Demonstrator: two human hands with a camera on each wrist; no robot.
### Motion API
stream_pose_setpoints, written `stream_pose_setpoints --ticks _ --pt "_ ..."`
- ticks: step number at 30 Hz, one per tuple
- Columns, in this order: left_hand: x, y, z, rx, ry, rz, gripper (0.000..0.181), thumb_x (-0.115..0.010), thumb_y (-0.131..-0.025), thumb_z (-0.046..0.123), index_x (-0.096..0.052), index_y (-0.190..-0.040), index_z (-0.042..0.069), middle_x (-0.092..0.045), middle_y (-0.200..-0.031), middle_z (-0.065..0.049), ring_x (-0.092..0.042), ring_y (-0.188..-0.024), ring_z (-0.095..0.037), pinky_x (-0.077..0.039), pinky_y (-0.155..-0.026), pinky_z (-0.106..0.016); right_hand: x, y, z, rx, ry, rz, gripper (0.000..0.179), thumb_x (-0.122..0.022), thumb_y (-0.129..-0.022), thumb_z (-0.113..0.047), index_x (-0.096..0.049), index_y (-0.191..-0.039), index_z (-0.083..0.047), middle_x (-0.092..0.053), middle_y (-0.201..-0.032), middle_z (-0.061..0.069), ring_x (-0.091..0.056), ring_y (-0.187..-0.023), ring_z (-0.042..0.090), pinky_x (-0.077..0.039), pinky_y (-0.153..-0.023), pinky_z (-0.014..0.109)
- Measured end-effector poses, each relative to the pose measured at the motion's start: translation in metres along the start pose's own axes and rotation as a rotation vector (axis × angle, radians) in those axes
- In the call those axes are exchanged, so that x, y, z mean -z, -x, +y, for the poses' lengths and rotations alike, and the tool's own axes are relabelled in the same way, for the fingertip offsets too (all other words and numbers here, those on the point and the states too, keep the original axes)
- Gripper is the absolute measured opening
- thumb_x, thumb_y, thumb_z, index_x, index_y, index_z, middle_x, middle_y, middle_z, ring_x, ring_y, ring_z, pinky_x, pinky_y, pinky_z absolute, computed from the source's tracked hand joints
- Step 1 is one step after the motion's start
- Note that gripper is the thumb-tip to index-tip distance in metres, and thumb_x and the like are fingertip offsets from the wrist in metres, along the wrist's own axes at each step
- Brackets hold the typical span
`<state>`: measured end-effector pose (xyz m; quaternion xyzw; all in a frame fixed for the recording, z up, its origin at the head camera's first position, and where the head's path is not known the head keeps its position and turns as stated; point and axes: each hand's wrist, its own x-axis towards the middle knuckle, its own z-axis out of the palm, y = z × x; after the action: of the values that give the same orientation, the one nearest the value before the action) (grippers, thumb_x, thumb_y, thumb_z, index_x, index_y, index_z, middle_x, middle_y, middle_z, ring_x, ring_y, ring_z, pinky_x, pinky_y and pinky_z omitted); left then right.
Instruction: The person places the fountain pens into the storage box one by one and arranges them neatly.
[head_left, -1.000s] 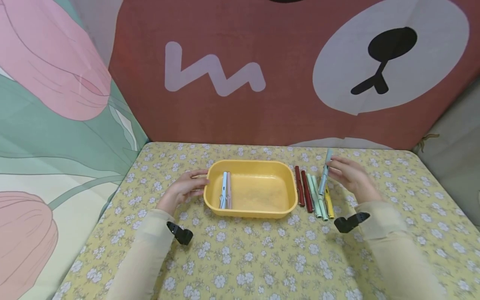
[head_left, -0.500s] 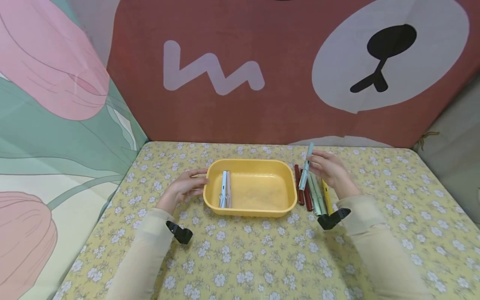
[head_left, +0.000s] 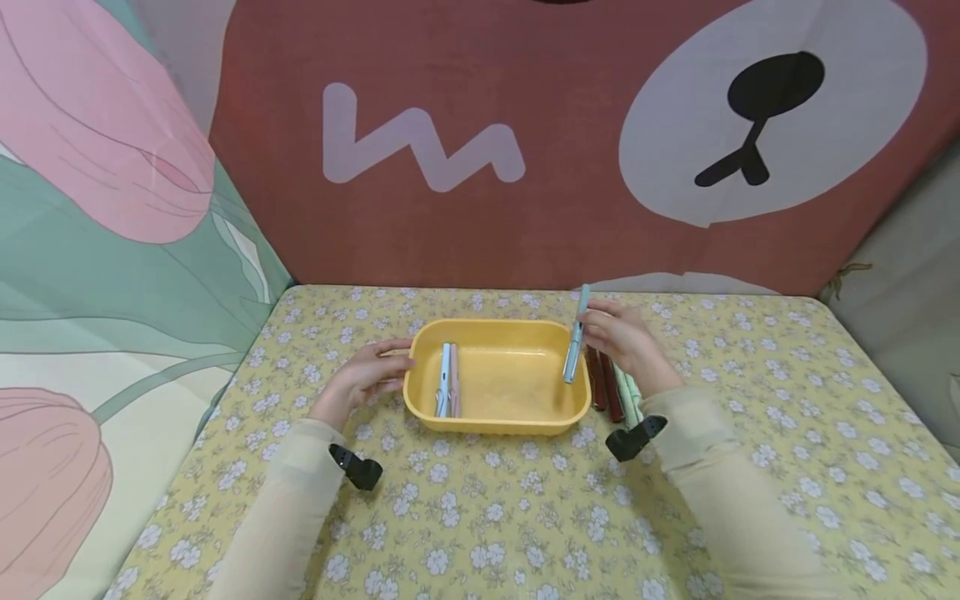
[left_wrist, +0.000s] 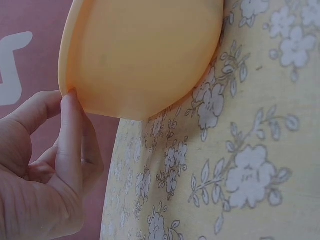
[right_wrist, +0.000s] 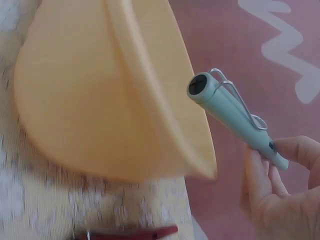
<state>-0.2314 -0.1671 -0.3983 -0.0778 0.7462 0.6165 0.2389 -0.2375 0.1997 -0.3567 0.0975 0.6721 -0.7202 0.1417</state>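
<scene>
A pale teal pen (head_left: 576,337) with a wire clip is pinched between the thumb and fingers of my right hand (head_left: 624,340). It hangs tilted above the right end of a yellow plastic tray (head_left: 495,427), clip end down in the right wrist view. My left hand (head_left: 367,377) pinches the tray's left rim between thumb and fingers, as the left wrist view shows. Inside the tray, at the left, a light blue pen (head_left: 444,382) and a mauve pen (head_left: 454,383) lie side by side.
Two dark red pens (head_left: 613,392) and light green pens (head_left: 628,397) lie just right of the tray, partly hidden by my right hand and wrist. The table (head_left: 480,517) has a yellow floral cloth. A brown-red printed backdrop (head_left: 450,242) stands behind it.
My right hand has carried the teal pen leftward from above the loose pens to above the tray's right end. The yellow pen has become hidden. The left hand stays at the rim.
</scene>
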Motion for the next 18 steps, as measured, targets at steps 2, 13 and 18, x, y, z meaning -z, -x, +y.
stream_pose_setpoints --ticks 2,13,18 --pt "0.0 0.0 0.0 -0.002 -0.001 -0.001 0.057 -0.062 -0.092 0.013 -0.041 -0.145 0.013 -0.065 -0.112 -0.007 -0.068 -0.08 -0.007 -0.06 -0.069 -0.019 -0.008 -0.001 0.0 -0.007 0.017 0.01 0.063 -0.051 -0.096 -0.009 -0.022 -0.151 -0.002 -0.052 -0.106 -0.002 -0.059 -0.085 0.0 -0.054 -0.076 0.01" --pt "-0.001 0.001 0.0 -0.007 -0.01 -0.003 0.057 -0.061 -0.092 0.013 -0.04 -0.146 0.013 -0.065 -0.115 -0.008 -0.068 -0.08 -0.006 -0.06 -0.071 -0.019 -0.05 -0.01 0.008 -0.011 0.084 0.013 0.057 -0.051 -0.096 -0.009 -0.031 -0.149 -0.003 -0.046 -0.139 0.018 -0.06 -0.093 0.006 -0.055 -0.087 0.016" --pt "0.0 0.002 0.0 -0.007 -0.008 -0.005 0.058 -0.061 -0.092 0.013 -0.039 -0.146 0.012 -0.065 -0.113 -0.007 -0.068 -0.08 -0.005 -0.06 -0.071 -0.019 -0.068 -0.011 0.014 -0.023 0.1 -0.007 0.055 -0.049 -0.097 -0.009 -0.032 -0.148 -0.005 -0.044 -0.142 0.018 -0.055 -0.114 0.02 -0.048 -0.107 0.032"
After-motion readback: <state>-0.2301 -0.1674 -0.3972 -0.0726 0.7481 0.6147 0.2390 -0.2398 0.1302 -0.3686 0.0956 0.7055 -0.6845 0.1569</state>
